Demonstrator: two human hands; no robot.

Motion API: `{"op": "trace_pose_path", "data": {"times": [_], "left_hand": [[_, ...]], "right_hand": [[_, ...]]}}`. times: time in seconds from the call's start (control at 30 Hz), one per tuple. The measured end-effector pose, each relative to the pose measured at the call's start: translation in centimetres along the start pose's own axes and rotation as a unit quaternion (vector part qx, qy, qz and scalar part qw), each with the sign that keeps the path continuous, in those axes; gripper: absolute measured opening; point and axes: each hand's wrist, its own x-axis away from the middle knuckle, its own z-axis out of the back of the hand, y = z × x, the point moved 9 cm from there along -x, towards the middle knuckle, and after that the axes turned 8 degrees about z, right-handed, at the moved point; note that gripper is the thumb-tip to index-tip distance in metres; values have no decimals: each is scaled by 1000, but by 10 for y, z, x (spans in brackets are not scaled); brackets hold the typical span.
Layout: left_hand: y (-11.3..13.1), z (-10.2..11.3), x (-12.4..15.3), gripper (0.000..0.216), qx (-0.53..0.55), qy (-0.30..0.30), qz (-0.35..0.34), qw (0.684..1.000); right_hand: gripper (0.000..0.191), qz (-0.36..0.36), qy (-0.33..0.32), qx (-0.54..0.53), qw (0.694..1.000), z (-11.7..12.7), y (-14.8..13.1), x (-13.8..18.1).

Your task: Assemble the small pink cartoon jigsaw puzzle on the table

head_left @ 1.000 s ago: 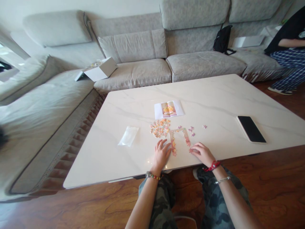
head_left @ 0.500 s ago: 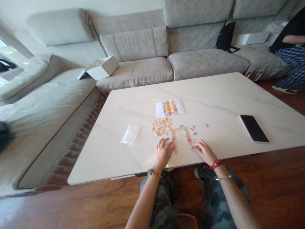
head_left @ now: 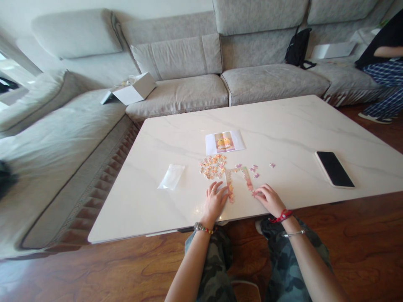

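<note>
On the white table lies a partly joined jigsaw border (head_left: 248,181), three-sided and open toward me. My left hand (head_left: 215,199) rests by its left side, fingers spread, the fingertips touching the strip's edge. At the lower end of the right side, my right hand (head_left: 267,198) pinches a small pink puzzle piece (head_left: 254,193) against the tabletop. A heap of loose puzzle pieces (head_left: 213,167) lies beyond my left hand. Several purple pieces (head_left: 253,168) sit just past the border's right corner. Behind them is a sheet with a printed picture (head_left: 224,142) of yellow figures.
A clear plastic bag (head_left: 171,177) lies left of the heap. The phone (head_left: 335,169) is on the table's right side. Beyond the table (head_left: 277,121) runs a grey sofa (head_left: 273,84) with a white box (head_left: 135,90) and a black backpack (head_left: 298,48). A person (head_left: 384,67) stands at far right.
Both hands keep nearly the same places, and the right fingers stay at the end of the border. The whole view has shifted very slightly.
</note>
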Motion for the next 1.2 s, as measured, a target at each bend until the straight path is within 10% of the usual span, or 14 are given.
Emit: {"op": "trace_pose_path", "data": {"times": [0.63,0.83,1.2], "left_hand": [[-4,3,-3,27,-11,23,2,1000],[-42,28,-50,27,-56,75,164,982],[-50,17,-110,23,-111,13,257,960]], "right_hand": [[9,6,40,5,999,8,0,-1],[14,-37,126,46,990,31,14,3],[18,-43,110,25,993,28,13,3]]}}
